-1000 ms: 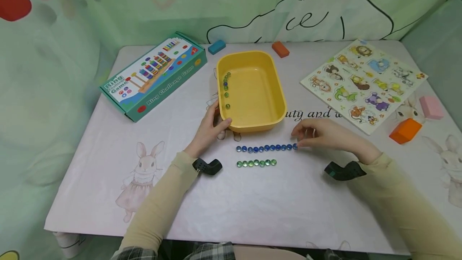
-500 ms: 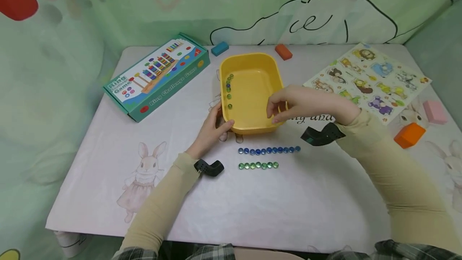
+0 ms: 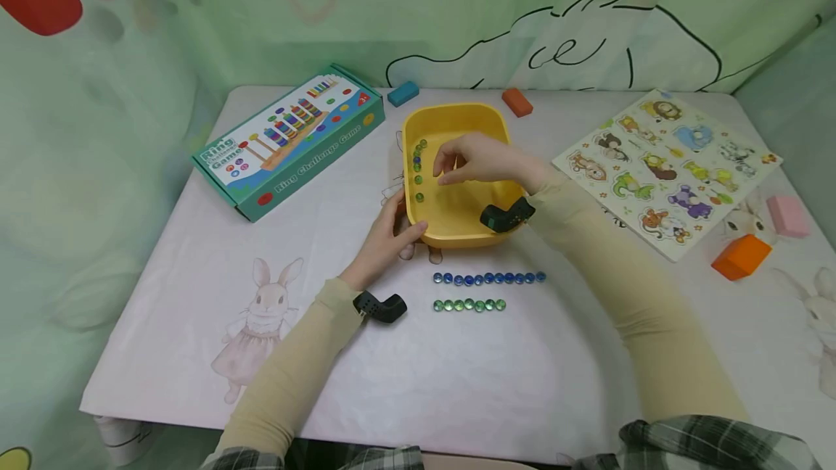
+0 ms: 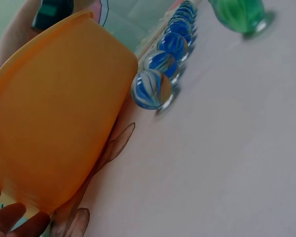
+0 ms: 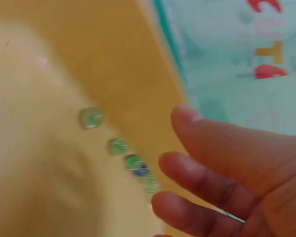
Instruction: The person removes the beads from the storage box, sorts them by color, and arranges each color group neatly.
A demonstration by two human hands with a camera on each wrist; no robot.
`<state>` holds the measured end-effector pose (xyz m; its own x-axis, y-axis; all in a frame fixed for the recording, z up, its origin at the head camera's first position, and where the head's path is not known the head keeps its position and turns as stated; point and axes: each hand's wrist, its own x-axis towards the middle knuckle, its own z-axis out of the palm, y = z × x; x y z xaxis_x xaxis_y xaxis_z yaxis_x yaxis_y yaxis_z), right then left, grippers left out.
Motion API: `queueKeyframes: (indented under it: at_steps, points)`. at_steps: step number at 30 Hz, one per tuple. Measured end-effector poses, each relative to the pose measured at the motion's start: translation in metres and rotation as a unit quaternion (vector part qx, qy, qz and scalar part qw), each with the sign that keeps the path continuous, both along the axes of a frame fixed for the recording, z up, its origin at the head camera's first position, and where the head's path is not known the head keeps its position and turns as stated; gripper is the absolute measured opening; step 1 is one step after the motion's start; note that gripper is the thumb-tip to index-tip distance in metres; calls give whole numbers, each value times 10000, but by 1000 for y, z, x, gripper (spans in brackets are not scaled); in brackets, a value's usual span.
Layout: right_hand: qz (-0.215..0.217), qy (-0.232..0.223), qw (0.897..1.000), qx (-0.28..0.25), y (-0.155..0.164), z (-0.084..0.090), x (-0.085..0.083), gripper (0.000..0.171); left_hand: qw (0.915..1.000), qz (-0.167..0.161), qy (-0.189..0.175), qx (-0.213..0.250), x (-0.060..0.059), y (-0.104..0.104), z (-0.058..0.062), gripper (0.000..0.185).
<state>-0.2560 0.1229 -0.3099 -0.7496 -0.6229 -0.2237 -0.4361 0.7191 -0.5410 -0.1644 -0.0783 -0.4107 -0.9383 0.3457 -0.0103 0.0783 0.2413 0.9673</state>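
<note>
Green curtain (image 3: pixel 294 27) backs a white table (image 3: pixel 496 383). Yellow tray (image 3: pixel 451 220) stands on it, box (image 3: pixel 290 140) to the left, puzzle (image 3: pixel 666 172) to the right. Left hand (image 3: pixel 387 236) grips the tray's near left corner, thumb at the rim. Right hand (image 3: pixel 481 158) is over the tray, fingers loosely bent, thumb and fingertips apart. Inside, marbles (image 3: pixel 418 168), mostly green, line the left wall. Blue marbles (image 3: pixel 489 278) form a row between tray and green row (image 3: pixel 469 304).

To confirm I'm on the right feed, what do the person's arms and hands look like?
Long, pale-yellow sleeves, with dark plaid cloth at their upper ends. A curved black camera sits near each cuff. The left hand and right hand are ungloved.
</note>
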Motion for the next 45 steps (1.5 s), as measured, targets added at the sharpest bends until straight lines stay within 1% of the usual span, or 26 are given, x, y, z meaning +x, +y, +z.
queueKeyframes:
  at_steps: [3, 7, 11, 16, 20, 23, 27, 30, 32, 35, 37, 42, 45]
  points:
    - [52, 57, 9998, 209, -9, -11, -6, 12, 10000, -9, 11, -3, 0, 1, 0, 74]
    - [137, 49, 9985, 524, -20, -18, -8, 13, 10000, -29, 40, 27, 0, 2, 1, 72]
    - [244, -12, 9966, 792, -29, -23, -9, 17, 9999, -58, 85, 33, 1, 3, 0, 73]
    - [258, -28, 9941, 1050, -37, -30, -9, 20, 9999, -99, 113, 40, 1, 4, 0, 75]
    - [205, 49, 9928, 1179, -40, -33, -9, 19, 9998, -93, 160, 19, 1, 4, -1, 73]
    - [261, 85, 9921, 1222, -40, -33, -9, 19, 9998, -85, 164, 45, 0, 4, -1, 71]
    - [356, -6, 9916, 1243, -39, -25, -7, 18, 9998, -109, 165, 69, 0, 4, -1, 69]
    - [422, 0, 9919, 1199, -35, -13, -4, 16, 9997, -108, 181, 79, 0, 4, -1, 69]
    - [482, 99, 9922, 1147, -32, -5, 0, 14, 9998, -75, 167, 56, 0, 4, -1, 69]
    - [531, 257, 9925, 1073, -27, 7, 7, 14, 9999, -36, 130, 31, -1, 3, -1, 69]
    - [485, 311, 9934, 987, -24, 13, 14, 16, 9999, -15, 110, 0, -1, 3, 0, 70]
    - [367, 447, 9968, 556, -14, 19, 30, 16, 10000, 4, 83, -20, 0, 1, 0, 74]
    - [366, 506, 9979, 160, -4, 20, 39, 15, 10000, -73, -20, 8, 5, 0, 13, 73]
